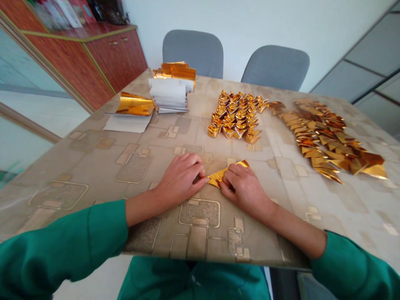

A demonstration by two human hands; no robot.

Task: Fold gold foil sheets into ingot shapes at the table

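A small folded piece of gold foil paper [215, 178] lies on the table between my hands, with a pointed end toward the left. My left hand [184, 174] pinches that left tip, thumb and fingers closed together. On the right part of the same piece, my right hand [242, 185] has its fingers curled over the paper and pressed down. Some of the gold paper shows beyond my right knuckles; the rest is hidden under the hand. Beyond my hands stand rows of folded gold paper ingots [236, 114], set close together.
At the right lie long overlapping rows of flat folded gold pieces [328, 137]. A stack of gold and white paper sheets [170, 96] stands at the back left, beside a curled gold sheet [134, 104]. Two grey chairs [193, 52] are behind the patterned tablecloth [134, 166].
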